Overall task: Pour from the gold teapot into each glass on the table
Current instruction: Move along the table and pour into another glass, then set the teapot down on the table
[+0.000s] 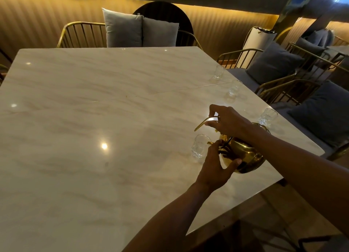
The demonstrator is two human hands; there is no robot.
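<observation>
— Where is the teapot?

— The gold teapot [245,155] is near the table's [94,119] right edge, tilted, between the two hands. The right hand [229,122] is clenched around the thin curved handle [204,121] from above; the left hand [215,166] is pressed against the pot's lower side, thumb along the belly, fingers near the spout [210,143].

— And the glasses?

— One glass [200,146] stands just beyond the left hand's fingertips, with the spout at its rim. A second glass [267,116] is just right of the right wrist. A third glass [233,90] and a fourth glass [218,72] stand farther beyond the right hand, along the same edge.

— Is anything flowing?

— I cannot tell.
</observation>
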